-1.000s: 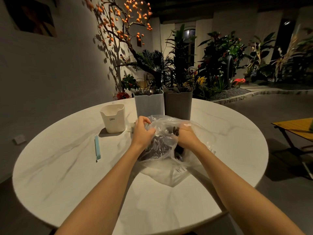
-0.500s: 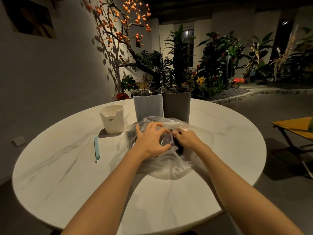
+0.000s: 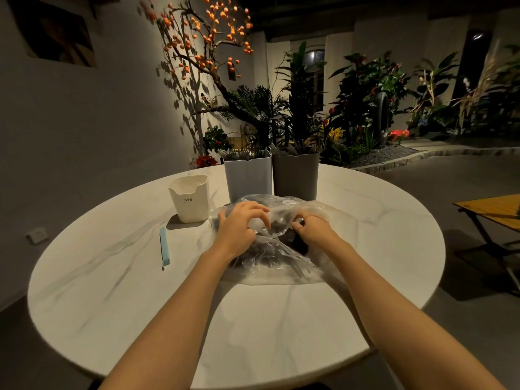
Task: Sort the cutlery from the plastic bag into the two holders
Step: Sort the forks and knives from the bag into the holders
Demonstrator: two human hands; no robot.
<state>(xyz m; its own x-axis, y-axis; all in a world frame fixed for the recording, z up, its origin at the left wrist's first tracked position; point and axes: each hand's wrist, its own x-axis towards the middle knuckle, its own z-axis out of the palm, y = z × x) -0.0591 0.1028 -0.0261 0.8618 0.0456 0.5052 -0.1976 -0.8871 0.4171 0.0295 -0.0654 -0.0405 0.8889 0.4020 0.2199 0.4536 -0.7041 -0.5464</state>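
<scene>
A clear plastic bag with dark cutlery inside lies in the middle of the round table. My left hand sits on top of the bag with curled fingers pinching the film. My right hand grips the bag's plastic just to the right, fingertips turned toward the left hand. Behind the bag stand two tall holders side by side: a light grey holder on the left and a dark grey holder on the right, both with cutlery tips showing at the rim.
A small cream cup stands left of the holders. A thin light-blue clip lies on the white marble table to the left. A wooden side table is off to the right; plants fill the background.
Both hands have lowered the bag's top flat onto the table and shifted along the film; the left hand moved right, over the bag, closer to the right hand.
</scene>
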